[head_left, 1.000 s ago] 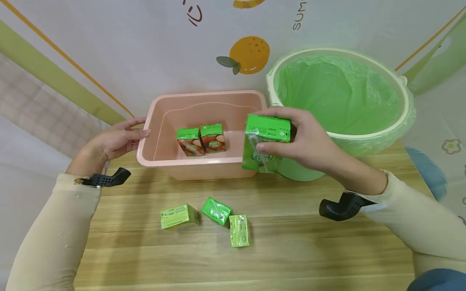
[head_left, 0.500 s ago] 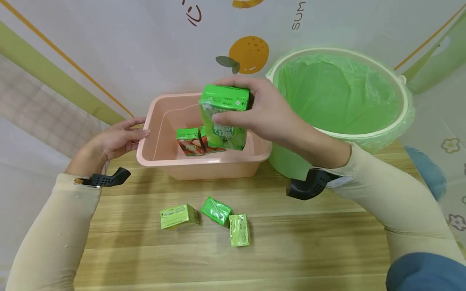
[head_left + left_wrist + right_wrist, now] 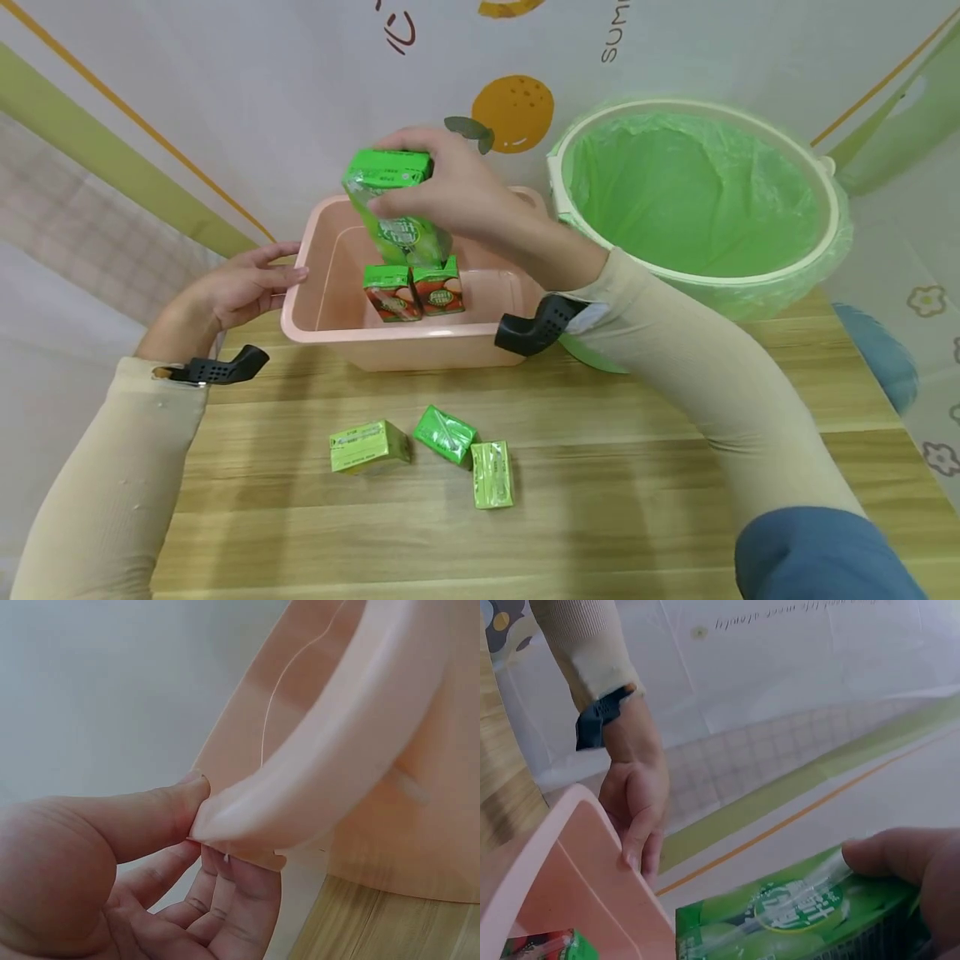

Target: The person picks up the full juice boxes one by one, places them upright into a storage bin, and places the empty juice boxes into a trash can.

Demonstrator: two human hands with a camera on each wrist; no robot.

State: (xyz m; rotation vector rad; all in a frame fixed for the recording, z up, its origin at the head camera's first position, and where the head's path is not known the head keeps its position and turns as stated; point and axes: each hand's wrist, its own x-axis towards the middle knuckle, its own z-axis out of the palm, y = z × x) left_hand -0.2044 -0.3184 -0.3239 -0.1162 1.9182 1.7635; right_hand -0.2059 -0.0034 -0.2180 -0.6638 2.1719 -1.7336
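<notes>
My left hand (image 3: 243,287) pinches the left rim of a pink plastic basin (image 3: 442,352), thumb over the lip and fingers beneath, as the left wrist view shows. My right hand (image 3: 457,187) grips a green juice box (image 3: 401,221) by its sides, with a wrapped straw on its front. This box is held upright and slightly tilted over the back left part of the basin. Two smaller juice boxes with green tops and red fronts, a left one (image 3: 392,296) and a right one (image 3: 440,287), stand side by side on the basin floor.
On the wooden table in front of the basin are a yellow-green box (image 3: 367,447), a small green box (image 3: 446,434) and another yellow-green box (image 3: 492,475). A bin (image 3: 697,279) lined with a green bag stands at the right. A printed curtain (image 3: 300,100) hangs behind.
My right hand has carried the green juice box leftward and back, from the basin's right front corner to above its back left part. My left hand stays on the rim.
</notes>
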